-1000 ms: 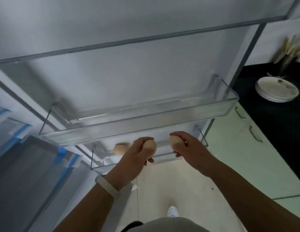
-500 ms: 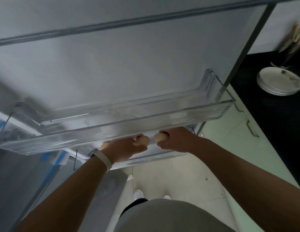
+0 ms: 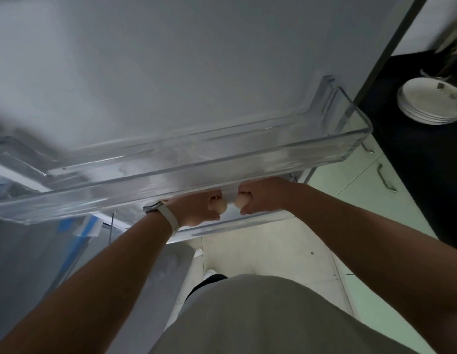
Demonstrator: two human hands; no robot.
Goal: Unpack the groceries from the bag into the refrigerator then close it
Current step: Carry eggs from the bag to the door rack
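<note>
While left hand (image 3: 196, 212) grips pale beige oval egg (image 3: 219, 207), right hand (image 3: 264, 198) grips second beige egg (image 3: 241, 201); eggs nearly touching between hands, beneath clear plastic door bin (image 3: 186, 172), above lower clear bin (image 3: 237, 223).

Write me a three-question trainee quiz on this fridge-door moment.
1. True or false: the left hand grips an egg.
2. The plates sit on: A the floor, B the dark counter, C a door bin.
3. Fill in: the wristband is on the ___ arm.
Key: 1 true; 2 B; 3 left.
</note>
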